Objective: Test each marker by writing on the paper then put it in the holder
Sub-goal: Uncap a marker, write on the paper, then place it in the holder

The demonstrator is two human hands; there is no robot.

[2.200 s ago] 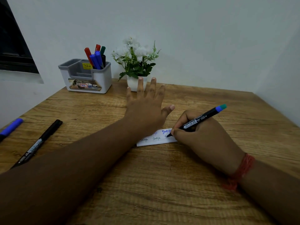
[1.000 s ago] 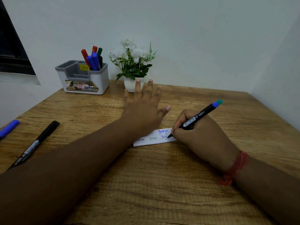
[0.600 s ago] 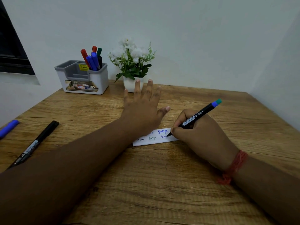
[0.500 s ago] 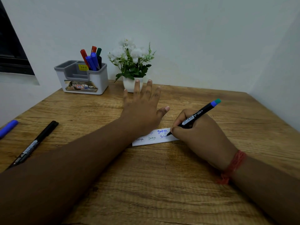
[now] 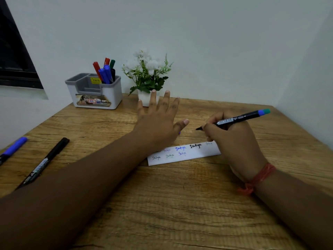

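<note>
The wooden table (image 5: 180, 204) carries, along its far edge by the wall, a white-and-grey marker holder (image 5: 95, 92) with red, blue, green and black markers (image 5: 106, 73) standing in its right compartment, and just beside it a white potted plant (image 5: 147, 78). The left hand (image 5: 158, 123) lies flat with fingers straight and spread, its heel on the left end of the paper strip (image 5: 183, 154), while the right hand (image 5: 234, 139) grips a black marker (image 5: 234, 120) with a teal-and-blue end, tip raised clear of the paper. A capped black marker (image 5: 45, 161) and a blue marker (image 5: 12, 148) lie near the table's left edge, well apart from the holder.
</note>
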